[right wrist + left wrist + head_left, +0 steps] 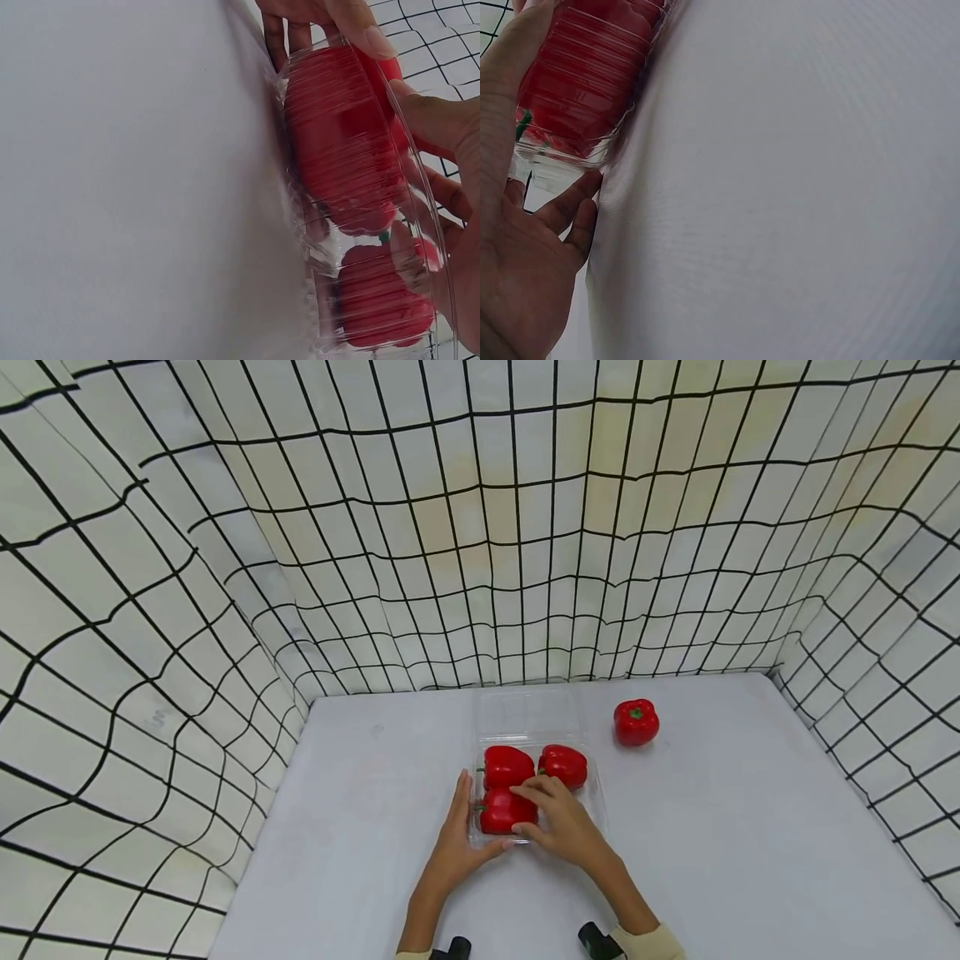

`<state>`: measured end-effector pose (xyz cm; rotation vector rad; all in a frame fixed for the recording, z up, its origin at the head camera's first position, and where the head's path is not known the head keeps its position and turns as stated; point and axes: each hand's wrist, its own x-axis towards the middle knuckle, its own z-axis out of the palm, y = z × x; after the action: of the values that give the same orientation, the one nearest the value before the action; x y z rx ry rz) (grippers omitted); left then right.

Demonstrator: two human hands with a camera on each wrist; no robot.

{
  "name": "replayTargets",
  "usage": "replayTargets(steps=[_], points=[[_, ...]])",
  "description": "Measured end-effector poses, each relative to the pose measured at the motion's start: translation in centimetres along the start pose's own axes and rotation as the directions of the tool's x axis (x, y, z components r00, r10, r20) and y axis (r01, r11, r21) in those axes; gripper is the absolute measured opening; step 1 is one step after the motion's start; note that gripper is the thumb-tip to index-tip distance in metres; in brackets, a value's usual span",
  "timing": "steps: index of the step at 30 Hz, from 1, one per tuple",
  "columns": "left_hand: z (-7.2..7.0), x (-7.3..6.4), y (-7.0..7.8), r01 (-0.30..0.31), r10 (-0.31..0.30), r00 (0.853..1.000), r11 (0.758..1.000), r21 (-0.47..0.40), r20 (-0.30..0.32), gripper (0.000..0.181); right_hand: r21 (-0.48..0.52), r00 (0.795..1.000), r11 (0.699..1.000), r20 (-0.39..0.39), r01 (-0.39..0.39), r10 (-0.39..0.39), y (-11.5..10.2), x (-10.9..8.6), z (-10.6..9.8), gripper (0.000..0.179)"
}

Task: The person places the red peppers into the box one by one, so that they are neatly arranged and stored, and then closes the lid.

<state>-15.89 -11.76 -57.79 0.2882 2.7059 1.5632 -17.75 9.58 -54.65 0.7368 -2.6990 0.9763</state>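
Observation:
A clear plastic clamshell container [597,797] lies with its lid [528,714] folded back, away from me. Inside are three red bell peppers: one at the back left [507,766], one at the back right [564,765] and one at the front left [504,814]. My right hand [566,827] grips the front-left pepper, thumb at its near side and fingers over its right end. Along the container's left wall, my left hand [453,853] has its fingers straight, with the thumb at the front edge. In the left wrist view the left fingers [574,202] reach beside the container's corner.
Another red bell pepper [636,722] stands on the white table [720,843], right of the container and toward the back. Black netting [480,552] over pale walls borders the table's back and sides.

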Motion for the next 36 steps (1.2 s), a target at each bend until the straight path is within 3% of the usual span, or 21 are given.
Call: replayTargets(steps=[11, 22, 36], points=[[-0.06, 0.16, 0.06, -0.005, 0.005, 1.0, 1.0, 0.008, -0.008, 0.116, -0.042, 0.997, 0.999, -0.068, 0.034, -0.036, 0.29, 0.2, 0.29, 0.055], [0.03, 0.09, 0.02, 0.005, -0.005, 1.0, 1.0, 0.012, -0.011, 0.117, 0.004, 1.0, 1.0, -0.017, -0.009, 0.009, 0.12, -0.11, 0.05, 0.055], [0.07, 0.08, -0.03, -0.004, 0.004, 1.0, 1.0, 0.021, -0.015, 0.116, 0.015, 1.0, 1.0, -0.022, -0.015, 0.015, -0.15, -0.25, -0.21, 0.054]])
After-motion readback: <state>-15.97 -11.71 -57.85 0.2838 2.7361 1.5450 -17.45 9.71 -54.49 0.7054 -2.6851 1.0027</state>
